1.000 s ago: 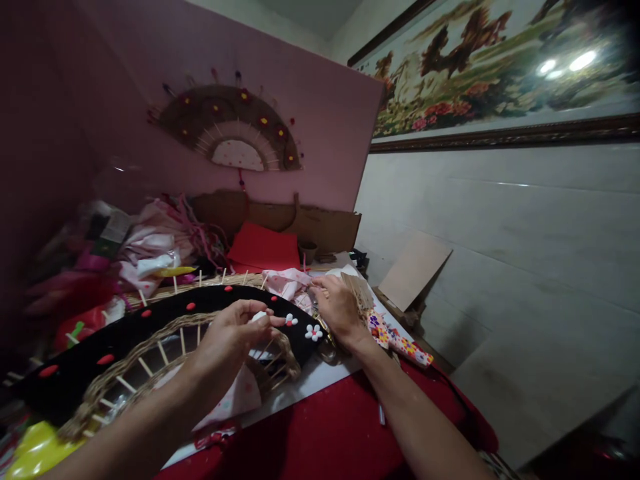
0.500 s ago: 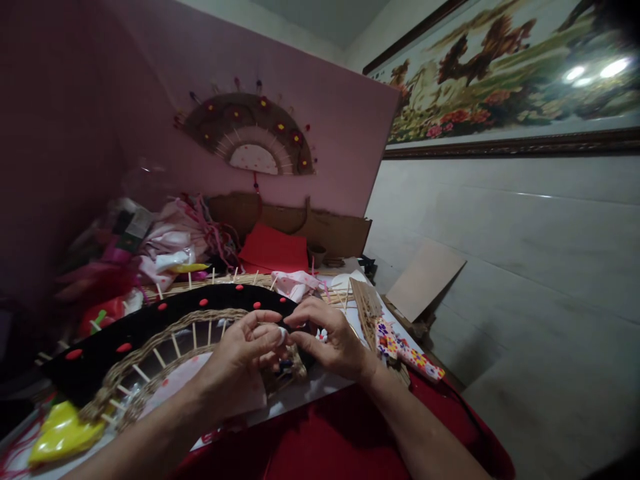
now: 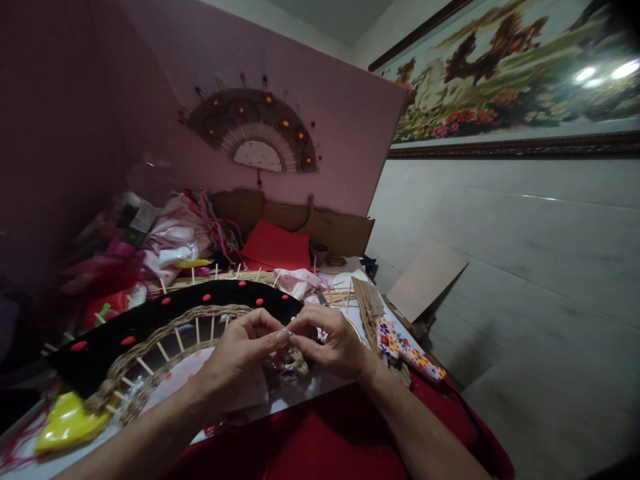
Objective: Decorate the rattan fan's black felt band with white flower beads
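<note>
Over the table, the fingertips of my left hand (image 3: 255, 343) and my right hand (image 3: 333, 340) meet in a pinch. Between them is a small white piece (image 3: 291, 333) that looks like soft modelling clay, mostly hidden by the fingers. A white flower with a red centre (image 3: 322, 336) shows beside my right hand. Beneath and left of the hands lies a handmade fan (image 3: 185, 312) with a black band, raised red dots, braided twine and thin sticks. Its pale centre with pink spots (image 3: 187, 370) is partly covered by my left forearm.
A yellow packet (image 3: 70, 423) lies at the lower left. Behind the fan are bundled cloth and plastic (image 3: 173, 233), red sheets (image 3: 277, 245) and a cardboard strip (image 3: 345, 230). A flower-patterned piece (image 3: 410, 350) lies at right. A finished fan (image 3: 260, 127) hangs on the pink panel.
My fingertips have come closer together over the white piece, which shows less now. The whole view has shifted slightly; the fan lies as before.
</note>
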Demonstrator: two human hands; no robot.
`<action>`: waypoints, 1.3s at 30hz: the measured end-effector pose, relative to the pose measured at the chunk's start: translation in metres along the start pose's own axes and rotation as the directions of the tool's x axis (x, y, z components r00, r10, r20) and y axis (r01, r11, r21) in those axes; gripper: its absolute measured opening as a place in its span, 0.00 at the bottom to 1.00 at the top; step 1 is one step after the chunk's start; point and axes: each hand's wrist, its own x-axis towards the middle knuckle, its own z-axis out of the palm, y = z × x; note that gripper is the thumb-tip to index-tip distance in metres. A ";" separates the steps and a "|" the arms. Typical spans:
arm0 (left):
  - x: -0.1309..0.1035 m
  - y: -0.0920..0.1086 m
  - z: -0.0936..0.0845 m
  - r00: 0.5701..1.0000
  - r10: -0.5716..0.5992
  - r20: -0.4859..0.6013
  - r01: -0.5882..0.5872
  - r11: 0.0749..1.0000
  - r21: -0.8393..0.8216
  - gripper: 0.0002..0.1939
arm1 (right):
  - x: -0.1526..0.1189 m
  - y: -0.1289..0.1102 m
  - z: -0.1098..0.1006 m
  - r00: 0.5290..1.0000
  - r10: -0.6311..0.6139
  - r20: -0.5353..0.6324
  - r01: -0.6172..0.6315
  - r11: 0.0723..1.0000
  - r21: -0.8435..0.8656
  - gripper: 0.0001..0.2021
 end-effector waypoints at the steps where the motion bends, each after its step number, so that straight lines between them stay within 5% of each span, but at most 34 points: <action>1: 0.000 0.001 0.000 1.000 0.006 -0.002 -0.006 1.000 0.006 0.08 | 0.000 0.000 0.001 1.000 -0.001 -0.004 0.001 1.000 -0.007 0.04; 10: 0.000 -0.005 0.007 0.997 0.029 -0.072 -0.027 0.999 0.028 0.11 | -0.001 0.001 0.013 0.997 -0.002 -0.077 -0.006 0.995 -0.100 0.04; 16: 0.007 0.010 0.001 0.960 0.036 -0.279 -0.060 0.995 -0.079 0.09 | -0.004 0.003 -0.003 0.951 0.253 -0.177 -0.192 0.933 0.305 0.02; 19: 0.009 0.016 0.001 0.980 0.022 -0.198 -0.038 0.997 -0.074 0.11 | -0.003 0.002 -0.011 0.944 0.295 -0.146 -0.215 0.888 0.407 0.04; 22: 0.007 0.013 0.007 0.996 -0.031 -0.084 0.033 0.999 0.027 0.15 | -0.002 -0.001 -0.009 0.963 0.202 -0.178 -0.141 0.943 0.302 0.03; 28: 0.001 0.008 0.017 0.992 -0.120 -0.030 0.122 0.988 0.096 0.17 | -0.003 -0.003 0.002 0.976 0.030 -0.216 -0.005 0.993 0.117 0.03; 39: 0.001 0.011 0.010 0.993 -0.118 0.014 0.118 0.993 -0.025 0.14 | -0.004 -0.001 -0.005 0.960 0.123 -0.252 -0.095 0.988 0.118 0.05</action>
